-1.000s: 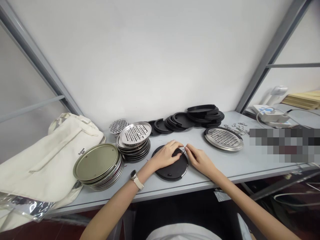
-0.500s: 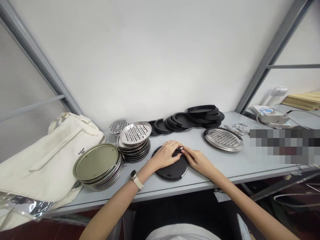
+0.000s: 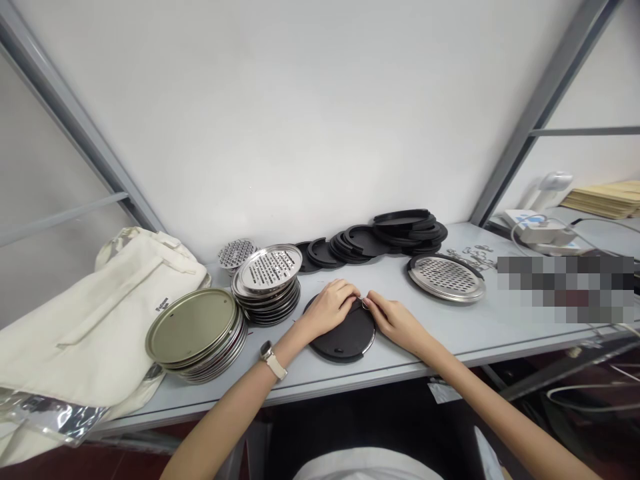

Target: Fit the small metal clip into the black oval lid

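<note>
On a grey surface [image 3: 475, 333], the fingers of the left hand [image 3: 329, 309] and right hand [image 3: 396, 321] pinch a small metal ring clip [image 3: 365, 304] at the far right edge of a black disc [image 3: 345, 339], beside stacked metal discs [image 3: 273, 303].

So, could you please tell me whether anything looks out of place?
Only mild untidiness: the perforated disc beside the olive plate sits off-centre atop its stack, and small metal pieces lie scattered toward the back right. I see no spill or damage, though the left hand hides part of the black disc.
</note>
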Tool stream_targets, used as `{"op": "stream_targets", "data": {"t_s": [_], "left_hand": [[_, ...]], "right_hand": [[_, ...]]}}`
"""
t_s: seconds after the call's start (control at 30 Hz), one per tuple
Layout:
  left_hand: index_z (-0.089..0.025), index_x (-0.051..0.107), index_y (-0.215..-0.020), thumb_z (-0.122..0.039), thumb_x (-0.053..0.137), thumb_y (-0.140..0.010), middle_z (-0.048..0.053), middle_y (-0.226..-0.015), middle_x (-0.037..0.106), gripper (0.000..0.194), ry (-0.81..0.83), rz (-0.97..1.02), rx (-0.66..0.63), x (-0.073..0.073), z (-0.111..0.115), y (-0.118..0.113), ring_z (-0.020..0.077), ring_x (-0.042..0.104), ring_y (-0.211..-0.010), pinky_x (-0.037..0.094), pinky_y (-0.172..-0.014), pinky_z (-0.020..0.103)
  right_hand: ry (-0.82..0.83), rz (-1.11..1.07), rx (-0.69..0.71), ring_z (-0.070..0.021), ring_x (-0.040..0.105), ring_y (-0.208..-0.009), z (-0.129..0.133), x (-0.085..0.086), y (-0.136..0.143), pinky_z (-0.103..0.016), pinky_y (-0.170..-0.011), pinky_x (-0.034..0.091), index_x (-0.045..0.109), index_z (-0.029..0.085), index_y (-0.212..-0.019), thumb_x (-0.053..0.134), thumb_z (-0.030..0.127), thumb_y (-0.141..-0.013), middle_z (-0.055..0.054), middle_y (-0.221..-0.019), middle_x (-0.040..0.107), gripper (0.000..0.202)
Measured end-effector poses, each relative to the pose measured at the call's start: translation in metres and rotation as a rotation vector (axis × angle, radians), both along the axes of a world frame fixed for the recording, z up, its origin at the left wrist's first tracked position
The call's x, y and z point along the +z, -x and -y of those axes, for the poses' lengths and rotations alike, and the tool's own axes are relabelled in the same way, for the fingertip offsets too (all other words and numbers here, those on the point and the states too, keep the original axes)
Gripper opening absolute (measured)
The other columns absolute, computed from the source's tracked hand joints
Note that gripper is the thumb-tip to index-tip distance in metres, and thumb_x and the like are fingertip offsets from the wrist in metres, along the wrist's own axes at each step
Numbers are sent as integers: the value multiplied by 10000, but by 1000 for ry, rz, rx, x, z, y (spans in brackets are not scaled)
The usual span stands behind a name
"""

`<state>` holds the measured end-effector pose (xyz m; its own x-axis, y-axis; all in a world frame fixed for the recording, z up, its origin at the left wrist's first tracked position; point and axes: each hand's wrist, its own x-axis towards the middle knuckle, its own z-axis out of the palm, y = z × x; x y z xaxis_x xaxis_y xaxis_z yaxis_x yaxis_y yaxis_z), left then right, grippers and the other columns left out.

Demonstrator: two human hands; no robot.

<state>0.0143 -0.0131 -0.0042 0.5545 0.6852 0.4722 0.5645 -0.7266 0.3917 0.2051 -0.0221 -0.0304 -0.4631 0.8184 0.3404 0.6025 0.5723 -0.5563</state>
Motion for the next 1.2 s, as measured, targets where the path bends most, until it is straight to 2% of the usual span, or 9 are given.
{"op": "stream_targets", "data": {"t_s": [0.23, 0.43, 0.57, 0.7, 0.93, 1.07, 1.2], "left_hand": [[-179, 561, -988, -110, 396, -923, 46, -969, 556, 190, -41, -39, 9, 0, 1, 1, 181, 522, -962, 426, -887, 322], [-184, 519, -1064, -128, 399, -924, 55, -1010, 561, 192, -75, 11, 13, 5, 6, -2, 193, 520, -1002, 415, -927, 351], [-183, 519, -1052, -140, 407, -928, 52, -1006, 566, 173, -89, -21, -8, 8, 9, -2, 188, 522, -997, 411, -929, 344], [-178, 527, -1031, -155, 422, -935, 45, -989, 563, 144, -106, -35, -32, 10, 11, -1, 178, 522, -977, 408, -919, 320], [-177, 540, -1038, -164, 378, -953, 57, -976, 549, 184, -121, -24, -38, 12, 12, 0, 186, 527, -967, 427, -909, 339], [-190, 518, -1087, -134, 345, -953, 63, -1014, 526, 226, -67, 29, -57, 11, 14, 1, 174, 542, -974, 460, -895, 321], [-195, 502, -1107, -148, 335, -961, 62, -1044, 513, 227, -28, 56, -107, 10, 15, 1, 158, 553, -982, 476, -896, 293]], "right_hand": [[16, -13, 10, -133, 457, -487, 1, 2, 0, -233, -514, 314, 403, 230, -783, 331, 353, -962, 44, -572, 447, 229], [36, -45, 21, -128, 457, -486, 2, 2, 1, -229, -507, 330, 384, 232, -775, 401, 378, -928, 49, -573, 461, 212], [47, -65, 5, -130, 450, -467, 2, 2, 1, -226, -494, 326, 398, 229, -900, 407, 361, -921, 71, -550, 430, 134], [46, -96, -4, -126, 449, -466, 4, 4, 1, -219, -499, 338, 387, 227, -1010, 422, 345, -911, 88, -543, 396, 158], [31, -101, -6, -116, 418, -451, 5, 7, 0, -215, -497, 329, 425, 230, -962, 382, 305, -916, 89, -536, 371, 98], [28, -117, 15, -117, 413, -458, 7, 7, 1, -216, -493, 329, 420, 222, -1017, 379, 324, -924, 85, -537, 379, 144], [22, -95, 36, -122, 432, -461, 6, 6, 0, -221, -496, 339, 447, 225, -948, 376, 352, -928, 70, -540, 423, 147]]}}
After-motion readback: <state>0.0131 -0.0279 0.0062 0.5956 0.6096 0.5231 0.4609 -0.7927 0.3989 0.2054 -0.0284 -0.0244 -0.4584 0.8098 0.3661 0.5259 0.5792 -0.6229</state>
